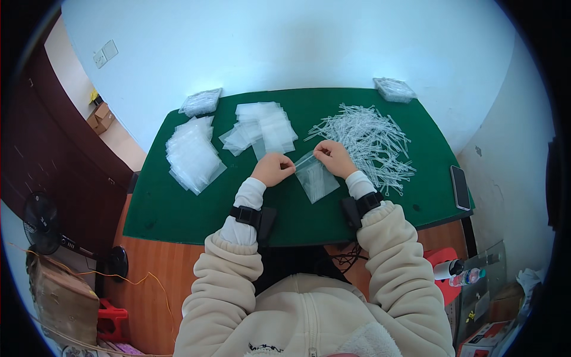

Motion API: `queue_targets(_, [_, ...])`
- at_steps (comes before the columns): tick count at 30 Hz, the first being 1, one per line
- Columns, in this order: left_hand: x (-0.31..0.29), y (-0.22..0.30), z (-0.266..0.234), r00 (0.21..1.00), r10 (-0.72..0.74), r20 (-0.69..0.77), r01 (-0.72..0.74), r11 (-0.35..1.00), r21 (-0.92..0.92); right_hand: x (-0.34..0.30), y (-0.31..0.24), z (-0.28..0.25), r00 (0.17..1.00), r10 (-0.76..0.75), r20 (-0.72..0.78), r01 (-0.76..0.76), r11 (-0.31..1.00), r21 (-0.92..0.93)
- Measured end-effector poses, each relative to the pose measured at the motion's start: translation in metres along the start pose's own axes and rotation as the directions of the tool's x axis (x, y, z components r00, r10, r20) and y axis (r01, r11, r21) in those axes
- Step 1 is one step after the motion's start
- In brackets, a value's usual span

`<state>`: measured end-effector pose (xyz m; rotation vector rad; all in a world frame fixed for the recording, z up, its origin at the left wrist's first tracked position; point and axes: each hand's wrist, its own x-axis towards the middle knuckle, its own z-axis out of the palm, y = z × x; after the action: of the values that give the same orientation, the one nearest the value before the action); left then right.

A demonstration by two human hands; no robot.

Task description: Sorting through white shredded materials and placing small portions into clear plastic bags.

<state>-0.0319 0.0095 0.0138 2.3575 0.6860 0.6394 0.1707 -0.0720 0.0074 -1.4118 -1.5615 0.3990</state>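
A clear zip bag [317,181] hangs over the middle of the green table, with thin clear pieces visible inside it. My left hand [274,169] pinches the left end of its top edge. At the right end of that edge, my right hand [334,158] grips with closed fingers. Just beyond my right hand spreads a large heap of thin, clear plastic sticks [369,140] with small looped ends. Flat clear bags [262,128] lie loosely overlapped beyond my left hand, and a fanned stack of similar bags [193,156] rests farther left.
Packed clear bundles sit at the far left corner [201,102] and far right corner [395,90]. A phone [460,187] lies by the right edge of the green table [178,223]. Right of the table are a red stool [443,262] and a bottle [467,277]; a black fan [43,220] stands left.
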Motion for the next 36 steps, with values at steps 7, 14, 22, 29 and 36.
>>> queue_targets(7, [0.001,0.017,0.010,0.988,0.139,-0.060,-0.140,0.990,-0.014,-0.003,-0.008,0.013,0.993,-0.017,0.114,0.005,0.994,0.107])
queue_targets(14, [0.006,0.011,0.011,0.985,0.111,-0.133,-0.123,0.989,-0.082,-0.001,-0.009,0.011,0.999,0.030,0.028,-0.035,0.977,0.210])
queue_targets(22, [0.004,0.005,0.009,0.990,-0.015,-0.139,-0.021,0.969,-0.248,0.004,0.004,0.007,0.958,0.247,-0.143,-0.169,0.896,0.411])
queue_targets(29, [0.005,0.004,0.009,0.986,0.036,-0.163,-0.053,0.993,-0.101,0.004,-0.002,0.007,0.953,0.021,-0.302,0.047,0.975,0.215])
queue_targets(36, [0.005,0.008,0.018,0.983,0.150,-0.109,-0.134,0.980,0.145,0.001,-0.017,0.010,0.884,-0.468,-0.008,0.441,0.838,-0.321])
